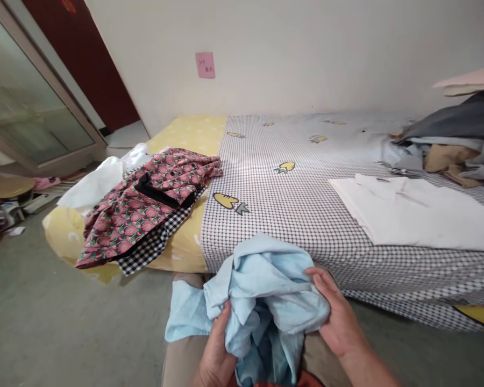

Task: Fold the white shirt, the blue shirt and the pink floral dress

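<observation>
A crumpled light blue garment (266, 269), which looks like a shirt, lies bunched over my lap at the bed's edge. My left hand (220, 341) grips its lower left side, thumb on top of the cloth. On the right, my right hand (333, 309) is closed around the garment's other side, with its fingertips resting on the fabric. One light blue flap hangs over my left thigh. The lower part of the garment drops between my knees, and its overall shape is hidden in the folds.
The bed has a checked sheet (262, 209) with carrot-like prints and a yellow section. A pink floral garment (145, 215) and white cloth (94, 183) lie left. Folded white cloth (419, 215) lies right, before a clothes pile (455, 131). Various items sit on the left floor.
</observation>
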Demonstrator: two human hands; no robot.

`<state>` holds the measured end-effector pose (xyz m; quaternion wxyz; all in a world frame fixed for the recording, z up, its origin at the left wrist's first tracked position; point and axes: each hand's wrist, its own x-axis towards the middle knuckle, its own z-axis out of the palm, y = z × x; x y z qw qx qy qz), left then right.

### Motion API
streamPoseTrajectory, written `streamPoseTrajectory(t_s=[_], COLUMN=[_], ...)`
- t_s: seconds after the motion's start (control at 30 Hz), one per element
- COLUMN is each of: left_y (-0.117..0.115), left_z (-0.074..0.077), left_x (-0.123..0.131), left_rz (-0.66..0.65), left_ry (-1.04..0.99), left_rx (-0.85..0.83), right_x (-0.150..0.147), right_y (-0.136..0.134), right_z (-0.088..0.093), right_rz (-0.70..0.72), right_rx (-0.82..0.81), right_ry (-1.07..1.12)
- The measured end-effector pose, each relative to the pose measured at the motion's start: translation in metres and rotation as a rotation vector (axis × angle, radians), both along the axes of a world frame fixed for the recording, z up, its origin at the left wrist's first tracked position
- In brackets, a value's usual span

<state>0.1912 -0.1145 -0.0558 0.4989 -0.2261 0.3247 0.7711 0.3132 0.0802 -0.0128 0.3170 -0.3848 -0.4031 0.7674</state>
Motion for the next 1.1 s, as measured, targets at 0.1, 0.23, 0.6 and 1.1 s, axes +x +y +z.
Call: streamPoseTrajectory(t_s=[0.1, 0.23, 0.6, 1.1], left_y=[0.002, 0.002, 0.011, 0.013], left_z=[-0.003, -0.004, -0.013, -0.018], left_x=[0.001, -0.001, -0.002, -0.001], left_rz=[-0.01, -0.043, -0.017, -0.053], left_ry=[0.025, 0.068, 0.148, 0.144], left_rx=[0.007, 0.025, -0.06, -0.026], right_x=[0.005, 0.009, -0.014, -0.017], right_y=[0.0, -0.005, -0.025, -0.003], right_z=[-0.004, -0.009, -0.029, -0.042], right_rz=[0.104, 0.323, 0.626, 0.131], right_rx=[-0.043, 0.115, 0.749, -0.176], right_ry=[-0.043, -0.067, -0.33, 0.015])
